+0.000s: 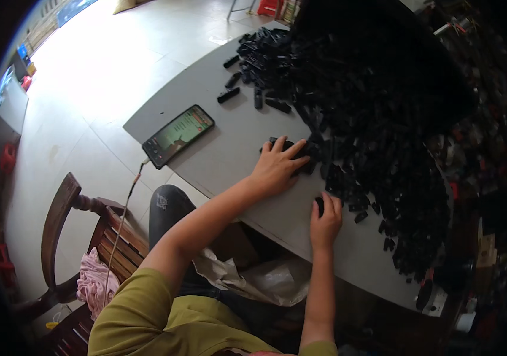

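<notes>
My left hand reaches across the white table with its fingers spread over a few black pieces at the edge of a big heap. Closer to me, my right hand is closed round a small black plastic piece, with one end showing between thumb and fingers. The heap of black plastic parts covers the middle and right of the table. Longer black parts lie loose at its far left side. The exact kind of these parts is too dark to make out.
A phone with a lit screen and a cable lies by the table's left edge. A large black container stands behind the heap. To my left is a wooden chair with a pink cloth. A pale bag sits below the table edge.
</notes>
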The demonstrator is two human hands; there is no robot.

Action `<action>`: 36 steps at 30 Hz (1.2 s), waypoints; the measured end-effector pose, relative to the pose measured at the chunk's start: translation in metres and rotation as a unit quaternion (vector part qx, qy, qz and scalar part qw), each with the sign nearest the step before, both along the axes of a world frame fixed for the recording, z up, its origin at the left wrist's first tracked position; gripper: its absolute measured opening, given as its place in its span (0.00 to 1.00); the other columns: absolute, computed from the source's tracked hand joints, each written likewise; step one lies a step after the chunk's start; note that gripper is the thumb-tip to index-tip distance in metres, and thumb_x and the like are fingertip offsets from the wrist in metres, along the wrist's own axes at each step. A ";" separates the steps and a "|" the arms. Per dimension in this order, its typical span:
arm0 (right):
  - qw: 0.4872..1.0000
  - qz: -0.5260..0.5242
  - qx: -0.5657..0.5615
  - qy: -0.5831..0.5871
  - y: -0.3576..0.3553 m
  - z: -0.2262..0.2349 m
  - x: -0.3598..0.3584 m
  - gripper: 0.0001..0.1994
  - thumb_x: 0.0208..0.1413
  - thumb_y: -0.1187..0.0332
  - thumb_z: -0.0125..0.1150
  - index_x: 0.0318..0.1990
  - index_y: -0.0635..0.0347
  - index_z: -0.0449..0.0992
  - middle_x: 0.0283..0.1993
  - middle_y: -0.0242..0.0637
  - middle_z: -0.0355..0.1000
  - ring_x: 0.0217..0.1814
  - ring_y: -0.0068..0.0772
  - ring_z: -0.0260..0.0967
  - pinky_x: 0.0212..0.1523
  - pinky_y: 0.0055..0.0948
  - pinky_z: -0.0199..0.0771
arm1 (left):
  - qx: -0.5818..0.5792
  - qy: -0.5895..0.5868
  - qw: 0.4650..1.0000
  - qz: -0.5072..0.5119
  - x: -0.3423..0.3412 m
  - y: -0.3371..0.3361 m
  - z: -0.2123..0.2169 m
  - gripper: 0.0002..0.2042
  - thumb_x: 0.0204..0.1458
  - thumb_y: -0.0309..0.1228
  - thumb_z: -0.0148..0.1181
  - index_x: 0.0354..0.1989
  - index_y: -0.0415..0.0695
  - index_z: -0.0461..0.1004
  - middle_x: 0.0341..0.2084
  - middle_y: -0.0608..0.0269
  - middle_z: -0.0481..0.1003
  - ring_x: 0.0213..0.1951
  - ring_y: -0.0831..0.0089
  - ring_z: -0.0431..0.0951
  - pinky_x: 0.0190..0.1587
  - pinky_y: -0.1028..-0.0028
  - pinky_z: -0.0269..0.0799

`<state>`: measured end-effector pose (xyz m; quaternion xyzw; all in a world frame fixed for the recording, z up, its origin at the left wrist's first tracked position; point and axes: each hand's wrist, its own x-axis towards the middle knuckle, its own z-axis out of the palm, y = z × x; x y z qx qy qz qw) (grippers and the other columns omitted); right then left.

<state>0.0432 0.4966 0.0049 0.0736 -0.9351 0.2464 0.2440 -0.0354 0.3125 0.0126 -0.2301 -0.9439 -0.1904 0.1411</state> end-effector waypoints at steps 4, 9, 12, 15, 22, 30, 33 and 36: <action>0.999 -0.003 -0.034 -0.001 0.004 0.001 -0.001 0.14 0.53 0.73 0.61 0.47 0.64 0.74 0.44 0.43 0.71 0.46 0.46 0.71 0.46 0.35 0.71 | 0.024 0.010 0.998 -0.049 0.004 -0.015 0.015 0.30 0.43 0.40 0.67 0.59 0.59 0.69 0.67 0.59 0.55 0.64 0.49 0.56 0.61 0.45 0.52; 0.953 -0.012 -0.303 -0.025 0.018 -0.004 -0.002 0.12 0.60 0.70 0.58 0.49 0.63 0.75 0.43 0.34 0.72 0.42 0.25 0.71 0.41 0.25 0.72 | 0.231 0.007 0.973 0.014 0.006 -0.032 0.020 0.19 0.45 0.35 0.67 0.46 0.45 0.74 0.49 0.59 0.69 0.50 0.57 0.67 0.52 0.61 0.64; 0.895 -0.015 -0.441 -0.064 0.021 -0.001 -0.001 0.12 0.61 0.69 0.57 0.50 0.63 0.75 0.41 0.31 0.72 0.39 0.19 0.70 0.40 0.23 0.73 | 0.164 0.053 0.982 -0.080 0.025 -0.016 0.026 0.12 0.43 0.31 0.66 0.37 0.43 0.74 0.35 0.61 0.70 0.42 0.59 0.69 0.47 0.66 0.66; 0.859 0.023 -0.508 -0.056 0.020 0.000 0.003 0.12 0.58 0.71 0.61 0.48 0.63 0.75 0.38 0.29 0.73 0.36 0.20 0.70 0.38 0.24 0.73 | 0.073 0.056 0.988 -0.126 0.035 -0.002 0.019 0.12 0.41 0.29 0.66 0.35 0.44 0.74 0.34 0.59 0.70 0.41 0.60 0.70 0.47 0.65 0.66; 0.998 -0.021 -0.053 -0.014 0.022 0.008 0.037 0.11 0.44 0.71 0.70 0.35 0.63 0.76 0.35 0.37 0.73 0.38 0.41 0.71 0.39 0.34 0.71 | 0.095 -0.094 0.971 -0.200 0.066 -0.004 0.011 0.13 0.40 0.28 0.65 0.36 0.45 0.72 0.36 0.58 0.70 0.41 0.58 0.70 0.45 0.64 0.68; 0.970 0.142 -0.147 -0.128 0.019 0.026 0.042 0.12 0.42 0.73 0.71 0.35 0.64 0.77 0.34 0.37 0.73 0.37 0.37 0.71 0.38 0.31 0.71 | 0.191 -0.165 0.926 -0.280 0.077 -0.012 0.013 0.11 0.43 0.24 0.65 0.36 0.41 0.73 0.39 0.57 0.72 0.42 0.57 0.73 0.45 0.65 0.71; 0.967 0.161 -0.117 -0.159 0.030 0.031 0.043 0.13 0.40 0.75 0.72 0.36 0.65 0.78 0.33 0.37 0.73 0.35 0.35 0.72 0.37 0.28 0.72 | 0.236 -0.238 0.910 -0.243 0.072 -0.016 0.010 0.12 0.41 0.22 0.66 0.35 0.40 0.73 0.38 0.57 0.73 0.41 0.57 0.75 0.43 0.66 0.72; 0.959 0.177 -0.126 -0.181 0.033 0.029 0.042 0.13 0.39 0.74 0.73 0.35 0.65 0.78 0.33 0.36 0.73 0.36 0.35 0.72 0.37 0.29 0.72 | 0.265 -0.243 0.893 -0.270 0.063 -0.020 0.001 0.13 0.38 0.20 0.66 0.35 0.38 0.74 0.37 0.57 0.75 0.40 0.58 0.76 0.42 0.66 0.72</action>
